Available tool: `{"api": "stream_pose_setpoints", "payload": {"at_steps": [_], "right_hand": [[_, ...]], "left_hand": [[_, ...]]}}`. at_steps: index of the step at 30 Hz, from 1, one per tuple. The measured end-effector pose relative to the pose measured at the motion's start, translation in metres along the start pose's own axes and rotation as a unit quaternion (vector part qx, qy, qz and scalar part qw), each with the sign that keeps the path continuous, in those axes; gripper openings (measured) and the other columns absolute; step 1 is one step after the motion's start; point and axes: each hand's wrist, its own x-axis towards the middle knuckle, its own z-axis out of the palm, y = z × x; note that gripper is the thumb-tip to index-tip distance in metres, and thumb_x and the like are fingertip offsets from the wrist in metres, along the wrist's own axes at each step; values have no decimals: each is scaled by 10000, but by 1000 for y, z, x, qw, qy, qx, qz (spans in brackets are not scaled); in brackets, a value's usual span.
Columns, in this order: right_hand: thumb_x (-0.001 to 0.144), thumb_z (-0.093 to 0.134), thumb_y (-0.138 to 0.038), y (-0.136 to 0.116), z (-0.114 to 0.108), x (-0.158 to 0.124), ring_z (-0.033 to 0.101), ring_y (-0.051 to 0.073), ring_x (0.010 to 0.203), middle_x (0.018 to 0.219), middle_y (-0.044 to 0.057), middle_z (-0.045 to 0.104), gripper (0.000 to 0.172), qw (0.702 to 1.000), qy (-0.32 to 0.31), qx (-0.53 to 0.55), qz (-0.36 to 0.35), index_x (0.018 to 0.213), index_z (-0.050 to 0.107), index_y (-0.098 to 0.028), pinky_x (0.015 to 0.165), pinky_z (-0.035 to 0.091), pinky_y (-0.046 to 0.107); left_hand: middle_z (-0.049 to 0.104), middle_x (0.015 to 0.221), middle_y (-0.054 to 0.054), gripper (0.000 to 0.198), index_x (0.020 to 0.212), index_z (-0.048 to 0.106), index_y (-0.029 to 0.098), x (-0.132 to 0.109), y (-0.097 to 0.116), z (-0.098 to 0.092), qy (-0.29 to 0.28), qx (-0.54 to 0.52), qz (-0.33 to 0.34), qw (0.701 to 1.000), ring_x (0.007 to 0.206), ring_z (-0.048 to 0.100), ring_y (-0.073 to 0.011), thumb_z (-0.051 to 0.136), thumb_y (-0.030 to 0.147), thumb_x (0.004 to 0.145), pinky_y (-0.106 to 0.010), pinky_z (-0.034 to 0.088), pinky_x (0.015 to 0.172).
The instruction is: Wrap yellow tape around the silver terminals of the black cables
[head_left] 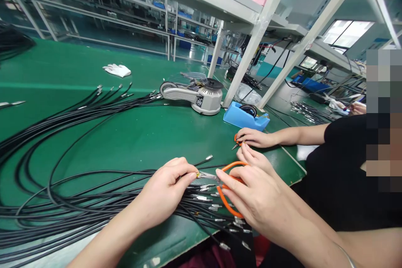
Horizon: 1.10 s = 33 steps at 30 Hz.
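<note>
My left hand [166,188] is closed in a pinch above the cable bundle, with a small yellowish piece at its fingertips, probably a cable end. My right hand [260,197] holds orange-handled pliers [230,210], whose handles are spread. Their metal jaws point left and meet the yellowish piece at my left fingertips. Beneath both hands lie many black cables [94,208] with silver metal connectors [202,197] at their right ends, near the table's front edge.
A person [339,167] at the right holds an orange-handled tool [238,143]. Behind stand a blue tape holder [243,118] and a grey round tape machine [207,99]. A white glove [117,70] lies on the green table [150,134]. Shelf posts [254,50] rise at the back.
</note>
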Motion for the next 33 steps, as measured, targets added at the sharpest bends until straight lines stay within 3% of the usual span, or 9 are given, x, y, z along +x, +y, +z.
{"api": "stream_pose_setpoints", "payload": {"at_steps": [7, 19, 29, 33], "right_hand": [[918, 499, -220, 1, 2, -1, 591, 200, 717, 862, 99, 665, 318, 1000, -3, -13, 7, 1199, 612, -127, 661, 497, 348], [929, 472, -192, -2, 15, -10, 618, 197, 748, 900, 98, 676, 325, 999, 4, 24, 35, 1230, 584, -146, 644, 496, 318], [933, 453, -196, 0, 19, -10, 618, 186, 687, 851, 81, 682, 310, 999, -26, 18, 24, 1195, 611, -149, 605, 504, 312], [922, 472, -248, 14, 12, -16, 648, 204, 811, 942, 81, 691, 311, 992, -5, 46, 114, 1198, 607, -197, 710, 530, 326]], "left_hand": [[548, 749, 8, 286, 794, 660, 227, 0, 1, 0, 2, 1, -2, 1000, 784, 545, -165, 413, 339, 887, -280, 395, 739], [575, 760, 8, 284, 741, 648, 210, 0, 3, -1, -5, -34, -19, 999, 766, 564, -163, 426, 334, 868, -274, 399, 732], [590, 750, 6, 276, 726, 647, 218, 0, 4, -1, -33, -21, 15, 999, 785, 557, -169, 436, 328, 864, -279, 406, 750], [630, 765, 1, 255, 757, 675, 235, -2, 2, -5, 16, -8, -2, 1000, 806, 570, -184, 466, 347, 850, -295, 412, 767]]}}
